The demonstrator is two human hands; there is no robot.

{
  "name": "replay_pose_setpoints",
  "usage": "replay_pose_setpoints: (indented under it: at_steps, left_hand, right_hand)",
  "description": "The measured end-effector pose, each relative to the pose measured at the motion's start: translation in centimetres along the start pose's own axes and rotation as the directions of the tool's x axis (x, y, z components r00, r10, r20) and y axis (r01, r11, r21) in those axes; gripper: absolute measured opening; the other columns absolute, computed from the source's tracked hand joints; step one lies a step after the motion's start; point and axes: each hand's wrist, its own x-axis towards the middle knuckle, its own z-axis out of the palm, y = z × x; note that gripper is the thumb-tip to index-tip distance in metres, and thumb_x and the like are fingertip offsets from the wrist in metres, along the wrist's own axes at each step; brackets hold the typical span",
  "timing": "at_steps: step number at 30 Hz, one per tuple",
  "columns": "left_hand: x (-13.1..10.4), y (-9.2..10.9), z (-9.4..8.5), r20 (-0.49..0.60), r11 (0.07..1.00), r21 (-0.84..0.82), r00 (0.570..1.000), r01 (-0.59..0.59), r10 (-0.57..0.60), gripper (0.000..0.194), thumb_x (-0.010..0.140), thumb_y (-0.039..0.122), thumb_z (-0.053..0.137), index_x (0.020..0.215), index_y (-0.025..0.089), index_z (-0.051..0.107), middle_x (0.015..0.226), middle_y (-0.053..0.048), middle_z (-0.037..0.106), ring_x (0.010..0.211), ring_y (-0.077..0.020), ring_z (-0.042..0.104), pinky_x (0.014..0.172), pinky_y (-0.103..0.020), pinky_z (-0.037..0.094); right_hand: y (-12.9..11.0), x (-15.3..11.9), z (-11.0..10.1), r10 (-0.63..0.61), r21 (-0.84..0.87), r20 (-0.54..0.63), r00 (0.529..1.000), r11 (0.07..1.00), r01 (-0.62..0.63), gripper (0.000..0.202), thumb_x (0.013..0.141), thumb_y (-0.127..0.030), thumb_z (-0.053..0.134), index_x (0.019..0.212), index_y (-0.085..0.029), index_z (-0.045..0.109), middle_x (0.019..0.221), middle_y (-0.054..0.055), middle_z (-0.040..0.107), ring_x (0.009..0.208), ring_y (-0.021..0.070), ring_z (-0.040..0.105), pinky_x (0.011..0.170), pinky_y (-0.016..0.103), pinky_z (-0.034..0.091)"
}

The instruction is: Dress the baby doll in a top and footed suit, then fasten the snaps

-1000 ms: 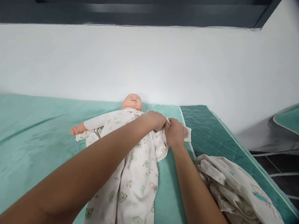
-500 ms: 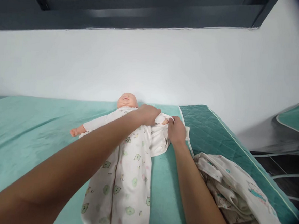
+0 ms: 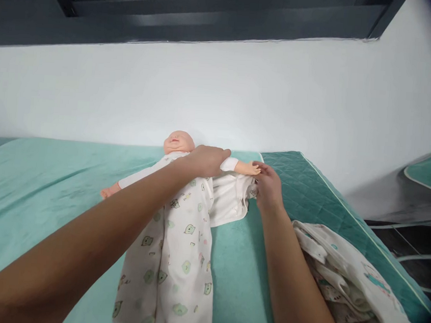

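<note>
A baby doll (image 3: 179, 142) lies on its back, dressed in a white sleepsuit (image 3: 186, 258) with green animal prints. My left hand (image 3: 210, 161) is closed around the doll's upper arm, on the right side of the view. Beyond it, the doll's forearm and hand (image 3: 247, 168) show bare past a short white cuff (image 3: 229, 164). My right hand (image 3: 270, 185) is closed beside the doll's fingers, with bunched white sleeve cloth (image 3: 252, 189) at its fingers. Loose white fabric (image 3: 229, 199) spreads under that arm. The doll's other arm (image 3: 135, 178) stretches out to the left.
A crumpled printed baby garment (image 3: 355, 279) lies right of my right forearm. Everything rests on a green padded bed cover (image 3: 52, 179) against a white wall (image 3: 220, 93). The bed's right edge drops to a dark tiled floor (image 3: 412, 244).
My right hand has moved a little to the right. The doll's forearm and hand, mostly hidden by cloth before, are now bare. My left hand stays on the upper arm.
</note>
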Motion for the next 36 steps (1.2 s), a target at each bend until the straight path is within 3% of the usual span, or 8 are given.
replay_pose_setpoints:
  at_steps: [3, 6, 9, 12, 17, 21, 28, 36]
  left_hand:
    - [0.8, 1.1, 0.7, 0.012, 0.997, -0.054, 0.998, 0.054, -0.053, 0.025, 0.081, 0.036, 0.057, 0.102, 0.021, 0.055, 0.098, -0.007, 0.070, 0.076, -0.0234, 0.065, 0.060, -0.032, 0.041]
    - [0.0, 1.8, 1.1, -0.030, 0.988, -0.137, 0.997, 0.069, -0.074, 0.036, 0.084, 0.037, 0.056, 0.116, 0.021, 0.057, 0.117, -0.009, 0.068, 0.094, -0.0264, 0.067, 0.070, -0.035, 0.049]
    - [-3.4, 1.3, 1.1, -0.223, 0.945, -0.311, 0.958, 0.103, -0.178, 0.040, 0.093, 0.040, 0.045, 0.129, 0.024, 0.055, 0.133, -0.006, 0.063, 0.117, -0.0264, 0.061, 0.091, -0.040, 0.050]
    - [-8.6, -0.1, 1.9, -0.372, 0.831, -0.534, 0.840, 0.153, -0.394, 0.038, 0.095, 0.044, 0.045, 0.126, 0.028, 0.060, 0.134, -0.001, 0.064, 0.124, -0.0250, 0.057, 0.105, -0.041, 0.045]
    - [-15.3, -2.0, 5.7, -0.291, 0.511, -0.843, 0.655, 0.169, -0.697, 0.049, 0.092, 0.052, 0.051, 0.138, 0.035, 0.054, 0.148, 0.000, 0.052, 0.137, -0.0280, 0.047, 0.114, -0.045, 0.040]
    - [-16.7, -2.8, 8.4, -0.241, 0.457, -0.873, 0.667, 0.168, -0.705, 0.060, 0.089, 0.051, 0.058, 0.145, 0.035, 0.046, 0.158, 0.000, 0.035, 0.147, -0.0296, 0.030, 0.120, -0.050, 0.030]
    - [-16.3, -2.6, 9.7, -0.434, 0.613, -0.788, 0.656, 0.056, -0.617, 0.043, 0.099, 0.042, 0.044, 0.138, 0.028, 0.055, 0.151, -0.001, 0.047, 0.145, -0.0236, 0.037, 0.121, -0.049, 0.031]
    - [-16.6, -1.4, 10.6, -0.850, 0.896, -0.437, 0.289, 0.082, -0.441, 0.023, 0.099, 0.024, 0.039, 0.100, 0.022, 0.061, 0.096, -0.006, 0.069, 0.094, -0.0200, 0.063, 0.086, -0.038, 0.050]
  right_hand:
    - [-0.9, -0.5, -0.1, -0.092, 0.175, -0.224, 0.970, 0.975, 0.133, 0.046, 0.060, -0.013, 0.048, 0.103, -0.020, 0.062, 0.114, 0.007, 0.068, 0.103, 0.0201, 0.066, 0.089, 0.038, 0.051]
    - [-2.1, -2.0, 0.9, -0.363, -0.010, -0.339, 0.868, 0.924, 0.382, 0.048, 0.067, -0.010, 0.043, 0.108, -0.022, 0.064, 0.119, 0.004, 0.066, 0.117, 0.0187, 0.059, 0.105, 0.042, 0.042]
    - [-3.2, -4.4, 3.0, -0.482, -0.081, -0.088, 0.872, 0.876, 0.476, 0.041, 0.084, -0.018, 0.044, 0.120, -0.026, 0.063, 0.130, 0.004, 0.062, 0.125, 0.0185, 0.054, 0.111, 0.043, 0.039]
    - [-3.8, -6.7, 5.4, -0.366, -0.076, 0.266, 0.892, 0.914, 0.398, 0.042, 0.094, -0.038, 0.048, 0.134, -0.026, 0.056, 0.143, 0.005, 0.054, 0.135, 0.0206, 0.046, 0.116, 0.044, 0.034]
    - [-3.8, -8.9, 7.2, -0.239, -0.147, 0.641, 0.729, 0.894, 0.422, 0.063, 0.095, -0.055, 0.049, 0.151, -0.029, 0.038, 0.162, 0.001, 0.029, 0.151, 0.0199, 0.017, 0.125, 0.044, 0.014]
    - [-3.5, -9.0, 7.2, -0.231, -0.180, 0.685, 0.691, 0.865, 0.468, 0.055, 0.098, -0.054, 0.044, 0.149, -0.033, 0.042, 0.163, -0.004, 0.024, 0.153, 0.0199, 0.010, 0.126, 0.048, 0.011]
    - [-3.4, -9.6, 7.4, -0.443, -0.152, 0.611, 0.656, 0.748, 0.646, 0.039, 0.102, -0.037, 0.042, 0.138, -0.034, 0.056, 0.152, -0.003, 0.046, 0.147, 0.0204, 0.031, 0.122, 0.052, 0.024]
    - [-4.0, -10.9, 6.6, -0.722, -0.118, 0.390, 0.572, 0.576, 0.809, 0.027, 0.099, -0.021, 0.043, 0.116, -0.028, 0.064, 0.113, 0.005, 0.070, 0.111, 0.0224, 0.062, 0.098, 0.046, 0.049]
